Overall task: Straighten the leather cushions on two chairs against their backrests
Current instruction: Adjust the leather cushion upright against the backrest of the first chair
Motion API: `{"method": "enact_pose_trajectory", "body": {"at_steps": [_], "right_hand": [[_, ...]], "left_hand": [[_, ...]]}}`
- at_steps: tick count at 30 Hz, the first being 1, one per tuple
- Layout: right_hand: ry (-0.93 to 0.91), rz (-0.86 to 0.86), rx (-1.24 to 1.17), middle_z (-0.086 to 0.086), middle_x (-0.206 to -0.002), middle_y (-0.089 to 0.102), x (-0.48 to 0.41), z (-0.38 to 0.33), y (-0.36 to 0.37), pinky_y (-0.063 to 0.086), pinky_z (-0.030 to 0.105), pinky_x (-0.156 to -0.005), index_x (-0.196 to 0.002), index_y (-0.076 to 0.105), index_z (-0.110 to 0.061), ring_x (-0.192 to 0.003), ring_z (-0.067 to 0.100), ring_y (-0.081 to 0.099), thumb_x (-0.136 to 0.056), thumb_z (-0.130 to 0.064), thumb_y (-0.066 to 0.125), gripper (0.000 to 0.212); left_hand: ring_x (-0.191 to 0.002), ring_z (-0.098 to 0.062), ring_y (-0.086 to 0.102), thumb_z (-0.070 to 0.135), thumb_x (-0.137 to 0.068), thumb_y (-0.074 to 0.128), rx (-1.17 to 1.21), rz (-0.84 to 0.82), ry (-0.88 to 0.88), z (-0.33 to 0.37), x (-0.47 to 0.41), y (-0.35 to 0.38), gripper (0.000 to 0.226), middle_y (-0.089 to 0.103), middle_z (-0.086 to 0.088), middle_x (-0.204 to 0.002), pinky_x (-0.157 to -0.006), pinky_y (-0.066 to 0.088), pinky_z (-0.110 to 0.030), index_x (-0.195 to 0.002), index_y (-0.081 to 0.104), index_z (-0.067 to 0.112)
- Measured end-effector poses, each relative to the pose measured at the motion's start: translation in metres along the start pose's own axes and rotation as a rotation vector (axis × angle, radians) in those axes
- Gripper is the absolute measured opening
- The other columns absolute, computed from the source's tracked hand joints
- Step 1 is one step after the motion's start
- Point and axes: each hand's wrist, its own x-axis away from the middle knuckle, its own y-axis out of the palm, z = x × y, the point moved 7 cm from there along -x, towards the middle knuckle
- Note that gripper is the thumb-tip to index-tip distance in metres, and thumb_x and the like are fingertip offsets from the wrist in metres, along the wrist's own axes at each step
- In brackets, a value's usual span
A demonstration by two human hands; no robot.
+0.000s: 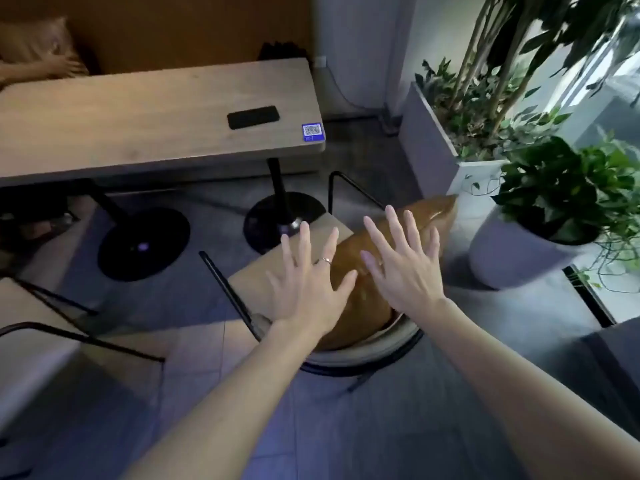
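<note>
Grey floor tiles (332, 410) lie under the chair (367, 351). Both my left hand (308, 289) and right hand (405, 271) are spread wide, holding nothing. Below them, the brown leather cushion (377, 268) leans on the chair's backrest (388, 341).

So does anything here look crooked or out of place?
Yes, the brown leather cushion on the chair. It lies slanted across the seat, one corner poking out past the edge toward the white plant pot. Both hands, left hand and right hand, are spread open over it.
</note>
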Motion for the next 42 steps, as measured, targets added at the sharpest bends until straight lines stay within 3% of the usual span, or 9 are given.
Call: {"method": "enact_pose_trajectory", "body": {"at_steps": [7, 14, 20, 26, 30, 34, 36, 39, 42], "right_hand": [[0.098, -0.024, -0.051, 0.004, -0.176, 0.026, 0.019, 0.012, 0.043, 0.011, 0.071, -0.123, -0.163, 0.037, -0.039, -0.163, 0.034, 0.013, -0.108, -0.061, 0.017, 0.062], [0.142, 0.014, -0.178, 0.003, -0.177, 0.022, 0.037, 0.009, 0.039, 0.013, 0.073, -0.121, -0.163, 0.037, -0.037, -0.164, 0.032, 0.008, -0.109, -0.058, 0.019, 0.061], [0.317, 0.172, -0.43, 0.022, -0.161, 0.046, 0.076, 0.024, 0.035, 0.038, 0.057, -0.113, -0.154, 0.049, -0.001, -0.143, 0.049, 0.043, -0.109, -0.012, 0.044, 0.046], [0.569, 0.055, -0.532, 0.007, -0.164, 0.035, 0.097, 0.044, 0.059, 0.043, 0.046, -0.094, -0.161, 0.03, -0.011, -0.131, 0.041, 0.052, -0.096, -0.001, 0.049, 0.069], [0.74, 0.042, -0.604, 0.01, -0.168, 0.033, 0.098, 0.052, 0.078, 0.043, 0.051, -0.106, -0.163, 0.029, -0.012, -0.142, 0.04, 0.041, -0.094, -0.004, 0.054, 0.073], [0.931, -0.018, -0.764, 0.01, -0.173, 0.023, 0.101, 0.061, 0.104, 0.036, 0.047, -0.115, -0.168, 0.019, -0.016, -0.148, 0.04, 0.038, -0.095, -0.014, 0.062, 0.084], [1.042, -0.032, -0.905, 0.012, -0.167, 0.036, 0.104, 0.068, 0.116, 0.037, 0.045, -0.118, -0.165, 0.026, -0.016, -0.147, 0.037, 0.043, -0.092, -0.018, 0.067, 0.084], [1.154, -0.045, -1.029, 0.008, -0.131, 0.066, 0.108, 0.075, 0.129, 0.05, 0.051, -0.108, -0.131, 0.056, -0.024, -0.128, 0.038, 0.061, -0.082, -0.02, 0.073, 0.052], [1.17, -0.052, -1.115, 0.01, -0.115, 0.075, 0.109, 0.082, 0.142, 0.058, 0.059, -0.098, -0.103, 0.063, -0.025, -0.112, 0.04, 0.07, -0.069, -0.023, 0.076, 0.036]], "left_hand": [[-0.153, -0.039, 0.004, 0.077, -0.088, 0.02, -0.075, -0.091, -0.032, -0.006, 0.016, 0.046, 0.077, -0.008, 0.0, -0.17, -0.107, 0.026, -0.069, -0.157, 0.007, 0.046], [-0.14, -0.036, 0.037, 0.078, -0.086, 0.032, -0.005, -0.172, -0.105, -0.014, 0.026, 0.042, 0.078, 0.032, -0.001, -0.163, -0.103, 0.035, -0.057, -0.156, 0.021, 0.043], [-0.108, -0.024, 0.06, 0.072, -0.078, 0.058, 0.463, 0.02, -0.437, -0.057, 0.062, 0.023, 0.069, 0.063, 0.009, -0.109, -0.078, 0.039, -0.033, -0.138, 0.053, 0.037], [-0.099, 0.001, 0.064, 0.049, -0.077, 0.082, 1.078, 0.081, -0.563, -0.075, 0.098, 0.048, 0.059, 0.069, 0.015, -0.111, -0.073, 0.044, -0.007, -0.128, 0.061, 0.032], [-0.09, 0.017, 0.062, 0.047, -0.078, 0.082, 1.218, 0.147, -0.58, -0.075, 0.105, 0.062, 0.06, 0.069, 0.021, -0.108, -0.066, 0.043, 0.0, -0.131, 0.061, 0.029], [-0.126, -0.008, 0.055, 0.065, -0.071, 0.078, 1.23, 0.12, -0.648, -0.069, 0.11, 0.082, 0.084, 0.061, 0.017, -0.13, -0.089, 0.042, -0.015, -0.144, 0.047, 0.037], [-0.138, -0.017, 0.044, 0.077, -0.062, 0.074, 1.233, 0.119, -0.713, -0.068, 0.113, 0.089, 0.102, 0.046, 0.008, -0.152, -0.103, 0.038, -0.031, -0.15, 0.036, 0.043], [-0.143, -0.021, 0.036, 0.088, -0.045, 0.073, 1.417, 0.033, -0.862, -0.056, 0.119, 0.102, 0.122, 0.032, 0.014, -0.161, -0.111, 0.033, -0.048, -0.152, 0.024, 0.055], [-0.146, -0.026, 0.031, 0.088, -0.035, 0.075, 1.603, -0.134, -0.881, -0.03, 0.119, 0.113, 0.132, 0.032, 0.017, -0.16, -0.11, 0.03, -0.068, -0.15, 0.017, 0.062]]}}
